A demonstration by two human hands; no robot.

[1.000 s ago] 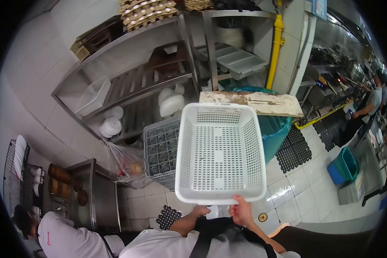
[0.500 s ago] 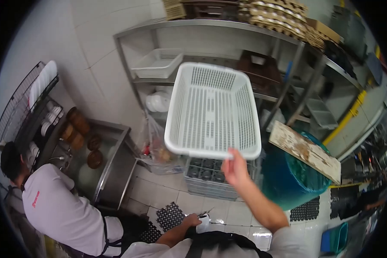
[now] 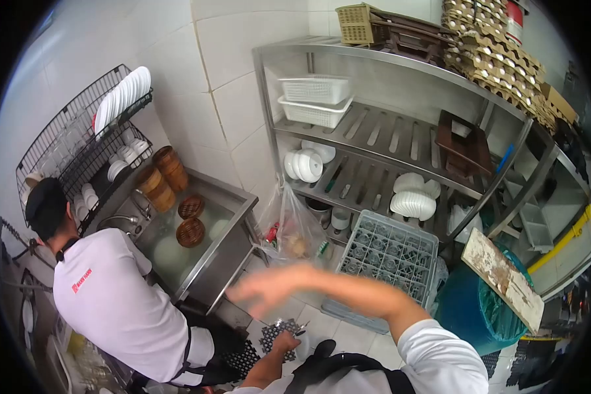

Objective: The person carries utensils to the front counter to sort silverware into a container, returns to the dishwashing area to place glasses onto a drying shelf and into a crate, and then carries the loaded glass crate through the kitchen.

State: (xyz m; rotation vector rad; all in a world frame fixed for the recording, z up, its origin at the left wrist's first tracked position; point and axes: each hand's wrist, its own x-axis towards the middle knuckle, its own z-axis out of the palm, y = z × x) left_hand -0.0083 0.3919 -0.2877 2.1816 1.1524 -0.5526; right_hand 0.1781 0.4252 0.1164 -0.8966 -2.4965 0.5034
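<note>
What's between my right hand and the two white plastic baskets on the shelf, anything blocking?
Nothing visible blocks your right hand from the white plastic baskets; their fronts show uncovered. The clear plastic bag and white bowls sit below the baskets' shelf.

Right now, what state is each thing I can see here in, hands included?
Right hand: open, seemingly empty, blurred.
Left hand: closed on a white item, partly hidden.
White baskets: stacked on the shelf.
Grey crate: loaded with glasses.
Bin: lined, partly covered by a board.
Sink: holding water and round brown baskets.
Plates: standing on edge, in a row.
Egg trays: stacked.
</note>
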